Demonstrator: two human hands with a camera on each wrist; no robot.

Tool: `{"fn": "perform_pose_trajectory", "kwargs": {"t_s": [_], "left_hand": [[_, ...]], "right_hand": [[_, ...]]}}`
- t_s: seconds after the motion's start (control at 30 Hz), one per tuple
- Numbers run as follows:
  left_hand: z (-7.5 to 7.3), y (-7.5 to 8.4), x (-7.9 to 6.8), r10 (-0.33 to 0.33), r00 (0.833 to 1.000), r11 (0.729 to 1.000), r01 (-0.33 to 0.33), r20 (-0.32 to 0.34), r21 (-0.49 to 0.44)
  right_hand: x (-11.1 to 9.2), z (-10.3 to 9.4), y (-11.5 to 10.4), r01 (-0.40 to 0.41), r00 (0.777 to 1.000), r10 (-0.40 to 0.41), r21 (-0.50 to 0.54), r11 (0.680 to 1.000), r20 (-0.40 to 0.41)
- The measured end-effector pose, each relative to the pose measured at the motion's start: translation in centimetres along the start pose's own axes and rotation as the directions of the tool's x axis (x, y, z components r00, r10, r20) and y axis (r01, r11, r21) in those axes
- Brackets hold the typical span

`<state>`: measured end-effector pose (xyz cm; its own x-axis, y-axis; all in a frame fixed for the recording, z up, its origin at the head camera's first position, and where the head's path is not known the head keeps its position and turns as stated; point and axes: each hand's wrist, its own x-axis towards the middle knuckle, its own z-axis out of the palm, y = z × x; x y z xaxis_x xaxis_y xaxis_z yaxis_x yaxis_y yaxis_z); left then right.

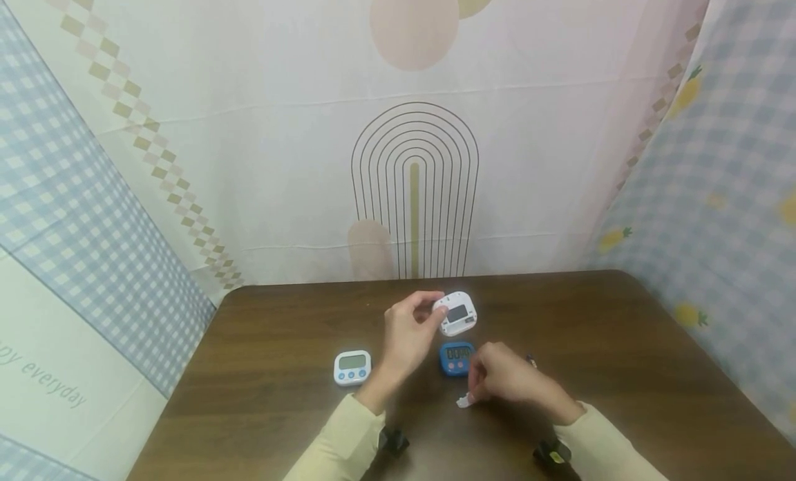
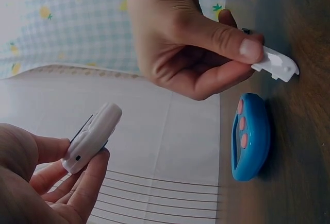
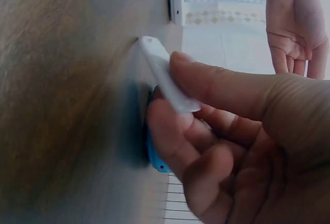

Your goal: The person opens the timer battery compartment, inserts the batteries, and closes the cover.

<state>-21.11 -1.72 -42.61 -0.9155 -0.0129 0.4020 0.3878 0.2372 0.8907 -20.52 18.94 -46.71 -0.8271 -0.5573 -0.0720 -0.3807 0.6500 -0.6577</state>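
Note:
My left hand (image 1: 407, 336) holds a white digital timer (image 1: 458, 314) above the table, its back with a dark rectangle turned toward the head camera. In the left wrist view this timer is seen edge-on between thumb and fingers. My right hand (image 1: 504, 372) pinches a small white plastic cover (image 2: 277, 64) between thumb and forefinger, low over the table. Close beside that hand lies a blue timer (image 1: 452, 360) with pink buttons and digits on its display. In the right wrist view, the cover and fingers partly hide the blue timer.
A second white timer (image 1: 352, 368) with blue buttons lies face up on the brown table (image 1: 267, 370), left of my left arm. Just beyond my right wrist sits a small dark object (image 1: 531, 361), partly hidden. A patterned cloth (image 1: 298, 191) hangs behind the table.

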Motion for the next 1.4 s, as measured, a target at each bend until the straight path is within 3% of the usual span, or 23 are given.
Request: {"fn": "perform_pose_trajectory", "kwargs": {"t_s": [0.2,0.43,0.87,1.17,1.4], "left_hand": [[0.0,-0.1,0.0,-0.001,1.000,1.000,0.001,0.006,0.000],[0.0,-0.1,0.0,0.006,1.000,1.000,-0.006,0.008,0.005],[0.0,0.0,-0.1,0.000,1.000,1.000,0.000,0.017,0.007],[0.0,0.0,0.0,0.002,1.000,1.000,-0.003,0.020,0.030],[0.0,0.0,0.0,-0.010,1.000,0.999,0.009,0.024,0.039]], "right_hand": [[-0.5,0.3,-0.3,-0.040,0.999,0.043,-0.126,0.991,0.019],[-0.7,0.5,-0.8,-0.058,0.998,0.061,-0.176,0.983,0.016],[-0.9,0.0,-1.2,-0.107,0.993,0.115,-0.199,0.974,0.026],[-0.9,-0.9,-0.7,-0.120,0.993,0.119,-0.244,0.962,-0.018],[-0.8,-1.6,-0.3,-0.217,0.976,0.206,-0.228,0.949,-0.070]]}}
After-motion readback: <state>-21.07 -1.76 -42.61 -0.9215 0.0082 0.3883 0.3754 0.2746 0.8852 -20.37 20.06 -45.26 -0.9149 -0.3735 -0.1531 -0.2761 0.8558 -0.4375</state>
